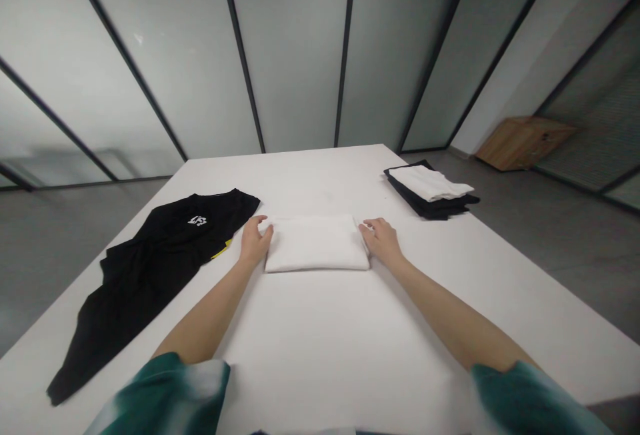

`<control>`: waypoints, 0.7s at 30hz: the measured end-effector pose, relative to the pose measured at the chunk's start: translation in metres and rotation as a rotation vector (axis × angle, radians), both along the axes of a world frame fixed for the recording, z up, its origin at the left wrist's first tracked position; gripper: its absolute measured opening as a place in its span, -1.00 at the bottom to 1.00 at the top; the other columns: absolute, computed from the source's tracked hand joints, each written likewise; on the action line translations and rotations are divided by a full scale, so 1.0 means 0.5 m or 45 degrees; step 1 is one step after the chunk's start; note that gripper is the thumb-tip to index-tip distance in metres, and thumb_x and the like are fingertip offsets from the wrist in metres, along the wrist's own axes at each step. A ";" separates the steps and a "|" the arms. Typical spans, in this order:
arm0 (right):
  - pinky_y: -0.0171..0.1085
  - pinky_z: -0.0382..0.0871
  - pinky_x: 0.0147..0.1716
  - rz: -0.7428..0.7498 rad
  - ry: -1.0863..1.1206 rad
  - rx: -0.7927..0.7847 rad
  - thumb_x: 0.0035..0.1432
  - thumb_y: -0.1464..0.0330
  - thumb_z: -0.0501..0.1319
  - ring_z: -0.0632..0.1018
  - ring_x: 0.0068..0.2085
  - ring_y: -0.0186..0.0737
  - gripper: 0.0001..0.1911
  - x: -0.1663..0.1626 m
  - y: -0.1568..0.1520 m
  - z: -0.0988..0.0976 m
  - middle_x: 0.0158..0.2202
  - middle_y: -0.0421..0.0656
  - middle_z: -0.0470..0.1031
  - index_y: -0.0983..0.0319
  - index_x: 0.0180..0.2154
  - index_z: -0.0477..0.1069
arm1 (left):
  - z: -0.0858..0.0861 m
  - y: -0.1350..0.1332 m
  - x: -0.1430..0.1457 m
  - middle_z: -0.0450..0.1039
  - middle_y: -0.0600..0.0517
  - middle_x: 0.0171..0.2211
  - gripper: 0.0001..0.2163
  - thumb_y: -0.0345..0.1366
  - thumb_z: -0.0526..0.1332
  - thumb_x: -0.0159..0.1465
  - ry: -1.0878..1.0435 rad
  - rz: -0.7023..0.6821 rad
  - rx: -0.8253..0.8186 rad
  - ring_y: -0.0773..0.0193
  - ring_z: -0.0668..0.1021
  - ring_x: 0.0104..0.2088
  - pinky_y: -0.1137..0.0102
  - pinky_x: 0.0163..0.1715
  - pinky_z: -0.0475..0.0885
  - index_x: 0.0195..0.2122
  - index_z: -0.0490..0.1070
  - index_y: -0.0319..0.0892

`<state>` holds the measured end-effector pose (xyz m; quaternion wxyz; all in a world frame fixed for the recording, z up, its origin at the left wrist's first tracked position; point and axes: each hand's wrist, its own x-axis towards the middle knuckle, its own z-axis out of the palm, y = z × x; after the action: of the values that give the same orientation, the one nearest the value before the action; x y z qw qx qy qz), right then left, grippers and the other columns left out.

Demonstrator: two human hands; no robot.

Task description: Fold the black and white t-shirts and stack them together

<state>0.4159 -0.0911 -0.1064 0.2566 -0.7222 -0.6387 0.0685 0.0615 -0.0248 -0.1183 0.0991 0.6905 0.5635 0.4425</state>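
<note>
Reaching forward from two green-and-white tie-dye sleeves [165, 391] at the bottom edge of the view, both bare forearms stretch out over the broad white table [320, 348]. The left hand [255, 241] lies against the left edge of a neatly folded white cotton garment [317, 243], palm inward, fingers loosely spread and curled over the near corner; it grips nothing tightly. The right hand [383, 238] mirrors it on the right edge, fingers relaxed and partly open, touching the cloth. The folded white rectangle sits flat on the table, directly between the two hands and roughly centred across the table's width.

One risk, as I judge it: the fold looks soft and several layers thick, so uneven pressure from one side could skew the stack or let the top layer slide and open. Lifting by the edges alone could also let the middle sag and unfold.

Left of the left hand, close but apart, a black short-sleeved shirt with a white chest print [150, 268] lies spread out and rumpled, a yellow tag showing at its hem. Farther back on the right, well apart, a pile of folded black and white clothes [430, 188] rests near the table edge. Beyond stand frosted glass wall panels [295, 48] and a wooden cabinet [525, 141].
</note>
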 end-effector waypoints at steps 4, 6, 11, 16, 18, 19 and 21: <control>0.03 0.21 0.07 -0.057 -0.205 -0.250 0.28 -0.01 0.01 0.45 0.04 0.15 -0.44 -0.016 -0.012 0.025 -0.01 0.13 0.47 0.30 -0.10 0.51 | 0.004 -0.003 0.000 0.47 -0.11 -0.14 -0.77 -0.25 0.16 0.18 -0.026 0.020 -0.059 0.04 0.51 -0.07 0.13 -0.06 0.45 -0.14 0.40 -0.14; 0.04 0.21 0.06 -0.038 -0.266 -0.327 0.23 -0.06 0.05 0.43 0.06 0.19 -0.39 -0.034 -0.015 0.034 0.01 0.18 0.45 0.34 -0.08 0.49 | 0.005 -0.005 0.003 0.47 -0.10 -0.15 -0.78 -0.25 0.16 0.18 -0.017 0.008 -0.070 0.04 0.51 -0.07 0.16 -0.09 0.47 -0.15 0.40 -0.13; -0.02 0.26 0.04 0.016 -0.202 -0.404 0.16 0.00 0.16 0.42 0.09 0.17 -0.44 -0.060 -0.005 0.044 0.05 0.18 0.43 0.32 -0.03 0.41 | 0.007 -0.007 0.006 0.46 -0.08 -0.17 -0.82 -0.26 0.16 0.18 0.000 -0.016 -0.075 0.06 0.50 -0.08 0.18 -0.10 0.46 -0.19 0.41 -0.12; -0.15 0.38 -0.11 0.139 0.178 -0.397 0.08 0.22 0.24 0.54 -0.07 0.02 -0.61 -0.054 0.020 0.039 -0.07 0.04 0.53 0.21 -0.06 0.33 | 0.010 -0.006 0.005 0.46 -0.06 -0.22 -0.87 -0.30 0.16 0.17 0.028 -0.030 -0.048 0.07 0.51 -0.11 0.15 -0.02 0.43 -0.26 0.41 -0.11; -0.17 0.41 -0.15 0.133 0.373 -0.405 0.03 0.26 0.26 0.56 -0.12 -0.03 -0.61 -0.053 0.026 0.040 -0.15 -0.06 0.56 0.18 -0.08 0.31 | 0.010 -0.006 0.005 0.46 -0.06 -0.22 -0.88 -0.30 0.15 0.17 0.028 -0.034 -0.039 0.08 0.51 -0.11 0.16 -0.02 0.44 -0.26 0.40 -0.11; -0.18 0.42 -0.16 0.123 0.493 -0.406 0.01 0.27 0.27 0.56 -0.13 -0.05 -0.62 -0.054 0.027 0.043 -0.18 -0.09 0.56 0.17 -0.10 0.30 | 0.010 -0.006 0.005 0.46 -0.06 -0.22 -0.88 -0.30 0.15 0.17 0.025 -0.036 -0.040 0.08 0.51 -0.11 0.17 -0.03 0.44 -0.27 0.40 -0.11; -0.19 0.45 -0.19 0.097 0.779 -0.416 -0.01 0.26 0.27 0.57 -0.14 -0.07 -0.64 -0.057 0.026 0.051 -0.21 -0.12 0.55 0.17 -0.15 0.29 | 0.010 -0.007 0.006 0.46 -0.07 -0.22 -0.88 -0.30 0.14 0.17 0.023 -0.043 -0.038 0.08 0.51 -0.10 0.17 -0.04 0.45 -0.27 0.40 -0.12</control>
<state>0.3874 -0.0779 -0.0810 0.3145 -0.6755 -0.5392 0.3925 0.0644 -0.0283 -0.1132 0.1118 0.7023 0.5592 0.4260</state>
